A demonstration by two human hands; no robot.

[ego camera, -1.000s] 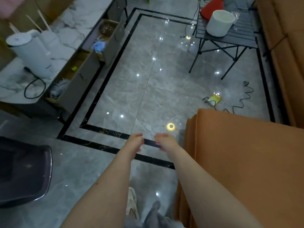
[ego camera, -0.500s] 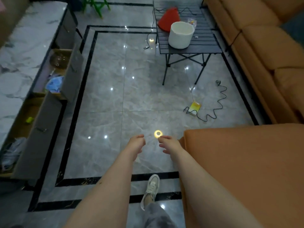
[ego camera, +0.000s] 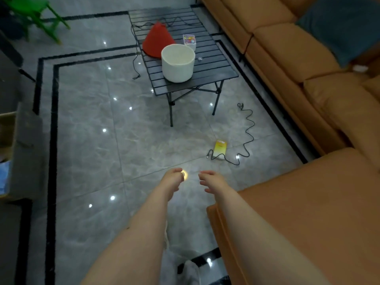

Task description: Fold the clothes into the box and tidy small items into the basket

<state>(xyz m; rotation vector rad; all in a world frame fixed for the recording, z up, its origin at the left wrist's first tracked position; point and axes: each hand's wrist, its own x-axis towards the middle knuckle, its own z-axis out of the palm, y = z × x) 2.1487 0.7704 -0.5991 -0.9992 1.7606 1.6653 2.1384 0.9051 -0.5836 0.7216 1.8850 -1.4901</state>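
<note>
A white round basket (ego camera: 177,62) stands on a low black slatted table (ego camera: 213,68), beside a red cone-shaped item (ego camera: 156,41) and a small colourful pack (ego camera: 189,40). On the floor lie a yellow box (ego camera: 220,149) and a black cable (ego camera: 247,128). My left hand (ego camera: 171,181) and my right hand (ego camera: 212,181) are stretched out side by side over the floor, far short of the table. Both have loosely curled fingers and hold nothing.
An orange sofa (ego camera: 308,89) runs along the right, with its chaise (ego camera: 308,212) beside my right arm and a dark blue cushion (ego camera: 345,25) on it. A green stool (ego camera: 39,17) stands at the far left. An open drawer front (ego camera: 26,149) juts out at the left edge.
The view has swung right and forward, away from the marble cabinet toward the table and sofa. The table now looks nearer. My hands stay empty and have spread slightly apart.
</note>
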